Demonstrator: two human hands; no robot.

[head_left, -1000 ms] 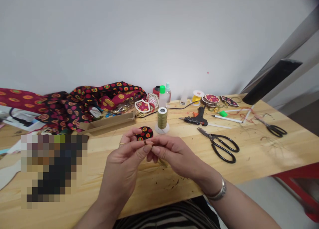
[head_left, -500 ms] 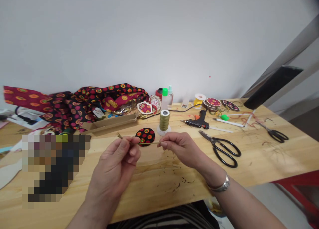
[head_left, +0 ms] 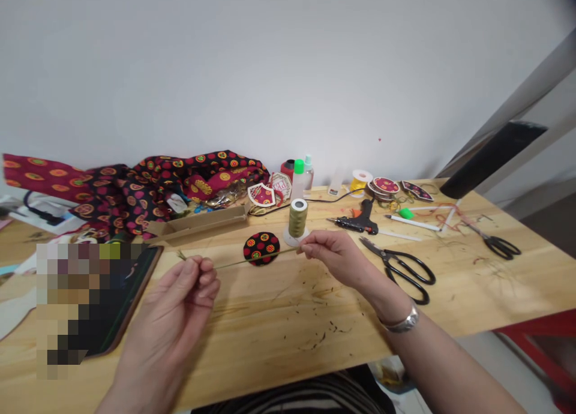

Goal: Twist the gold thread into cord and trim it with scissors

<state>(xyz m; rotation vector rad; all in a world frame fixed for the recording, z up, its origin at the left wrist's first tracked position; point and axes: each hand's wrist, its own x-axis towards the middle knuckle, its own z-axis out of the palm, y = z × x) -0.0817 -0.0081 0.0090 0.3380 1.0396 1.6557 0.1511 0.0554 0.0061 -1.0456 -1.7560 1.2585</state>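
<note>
A thin olive-green thread (head_left: 238,262) is stretched between my two hands above the wooden table. My left hand (head_left: 189,288) pinches one end, and a frayed tuft sticks out past the thumb. At the other end, my right hand (head_left: 330,255) has thumb and fingers closed on the thread. Behind the thread lies a round black fabric disc (head_left: 261,246) with red and orange flower prints. An olive thread spool (head_left: 297,219) stands upright on its white base just behind my right fingertips.
Black-handled scissors (head_left: 405,270) and a glue gun (head_left: 360,219) lie right of my right hand. A cardboard tray (head_left: 202,225) and patterned fabric (head_left: 135,189) sit at the back left. A dark tablet-like device (head_left: 130,306), partly pixelated, lies left. Thread scraps (head_left: 319,336) dot the table front.
My left hand has moved left and slightly down, and my right hand slightly right. A longer stretch of thread now shows between them. The disc and spool stay where they were.
</note>
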